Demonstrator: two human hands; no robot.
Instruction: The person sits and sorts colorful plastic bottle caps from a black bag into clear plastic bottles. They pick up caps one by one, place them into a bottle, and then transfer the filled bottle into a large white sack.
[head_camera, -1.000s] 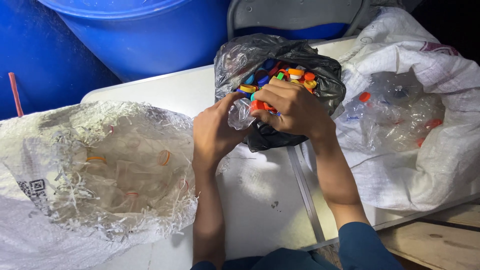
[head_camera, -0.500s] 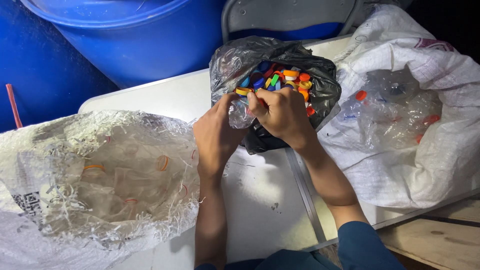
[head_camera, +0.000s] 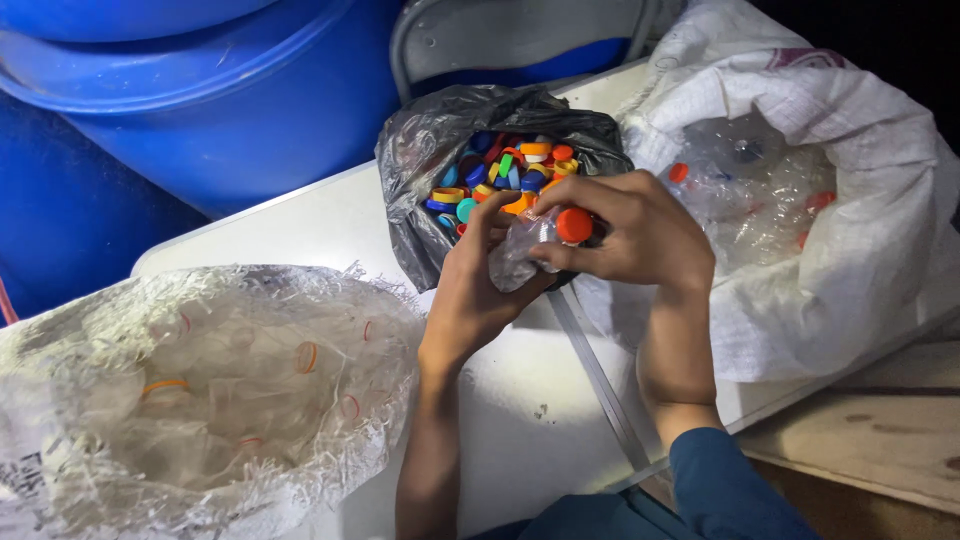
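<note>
My left hand (head_camera: 472, 295) grips a crushed clear plastic bottle (head_camera: 522, 252) by its body. My right hand (head_camera: 632, 232) has its fingers around the bottle's orange cap (head_camera: 574, 224). Both hands are over the near edge of a black plastic bag (head_camera: 420, 170) filled with several coloured bottle caps (head_camera: 500, 168). The bottle's lower part is hidden behind my fingers.
A white woven sack (head_camera: 850, 200) at the right holds clear bottles with caps on. A torn white sack (head_camera: 200, 390) at the left holds clear bottles with only neck rings. All sit on a white table (head_camera: 330, 225). Blue barrels (head_camera: 220, 100) and a grey chair back (head_camera: 520, 40) stand behind.
The view has shifted and come closer. My hands have drawn slightly back from the black bag, and the bottle's orange cap now shows between my right fingers.
</note>
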